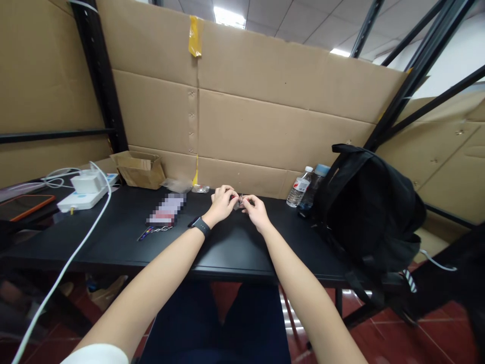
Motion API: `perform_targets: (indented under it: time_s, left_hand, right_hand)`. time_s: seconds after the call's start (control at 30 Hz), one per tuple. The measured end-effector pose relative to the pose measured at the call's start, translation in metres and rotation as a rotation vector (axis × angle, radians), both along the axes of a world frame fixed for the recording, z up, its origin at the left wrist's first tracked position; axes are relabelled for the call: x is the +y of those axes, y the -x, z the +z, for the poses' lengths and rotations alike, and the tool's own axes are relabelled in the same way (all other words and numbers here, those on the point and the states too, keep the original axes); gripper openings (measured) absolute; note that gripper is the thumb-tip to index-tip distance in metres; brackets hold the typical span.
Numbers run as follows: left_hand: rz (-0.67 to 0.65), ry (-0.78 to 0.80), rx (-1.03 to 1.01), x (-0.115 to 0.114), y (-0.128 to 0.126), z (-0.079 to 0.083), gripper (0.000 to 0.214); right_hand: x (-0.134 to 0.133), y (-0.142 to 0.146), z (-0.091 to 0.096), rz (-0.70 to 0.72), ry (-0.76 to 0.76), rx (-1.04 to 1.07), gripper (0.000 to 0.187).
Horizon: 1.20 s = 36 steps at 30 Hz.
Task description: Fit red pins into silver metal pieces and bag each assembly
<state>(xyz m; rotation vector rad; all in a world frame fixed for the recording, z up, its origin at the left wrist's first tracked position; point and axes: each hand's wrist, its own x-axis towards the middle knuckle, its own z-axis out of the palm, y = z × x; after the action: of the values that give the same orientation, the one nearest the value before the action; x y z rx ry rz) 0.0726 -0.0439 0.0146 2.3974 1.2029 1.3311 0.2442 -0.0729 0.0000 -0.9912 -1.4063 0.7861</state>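
My left hand (223,203), with a dark watch (199,226) on the wrist, is closed in a pinch over the far part of the black table (231,247). Right beside it, my right hand (255,210) pinches too, fingertips almost meeting the left ones. Between them shows a small, shiny, partly see-through item (238,203) with a bit of red; most of it is covered by fingers, and its kind cannot be made out. A small clear plastic packet (200,188) lies just left of my left hand, by the cardboard wall.
Leftward on the table are a blurred-out phone-like item (166,210) with a strap, an open cardboard box (140,169) and a white power strip (83,197) with a cable. Bottles (300,188) and a black backpack (367,212) stand right. Cardboard panels (265,121) close off the back.
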Motion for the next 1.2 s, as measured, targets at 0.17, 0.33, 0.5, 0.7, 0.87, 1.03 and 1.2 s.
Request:
perform_targets:
  time_s: [0.17, 0.33, 0.5, 0.7, 0.87, 1.03, 1.2]
  left_hand:
    - [-0.009, 0.02, 0.039, -0.001, 0.002, -0.001, 0.016]
    - [-0.024, 0.026, 0.046, -0.002, 0.002, -0.001, 0.016]
    - [-0.017, 0.021, 0.058, -0.001, 0.002, 0.0, 0.019]
    - [0.024, 0.161, 0.213, 0.005, -0.004, -0.009, 0.043]
    - [-0.033, 0.218, 0.419, 0.008, -0.012, -0.019, 0.067]
    - [-0.106, 0.063, 0.398, 0.007, -0.019, -0.019, 0.047]
    - [-0.133, 0.021, 0.363, 0.002, -0.016, -0.014, 0.024]
  right_hand:
    - [-0.011, 0.002, 0.007, 0.068, 0.093, 0.129, 0.039]
    - [-0.019, -0.002, 0.014, 0.163, 0.142, 0.21, 0.047]
    - [-0.018, -0.006, 0.018, 0.224, 0.216, 0.23, 0.037]
    - [-0.016, -0.018, 0.026, 0.093, 0.129, 0.325, 0.043]
    - [-0.013, -0.033, 0.028, -0.113, 0.102, 0.326, 0.045]
    - [-0.007, -0.043, 0.026, -0.203, 0.131, 0.301, 0.043]
    - [-0.006, -0.046, 0.025, -0.242, 0.108, 0.25, 0.045]
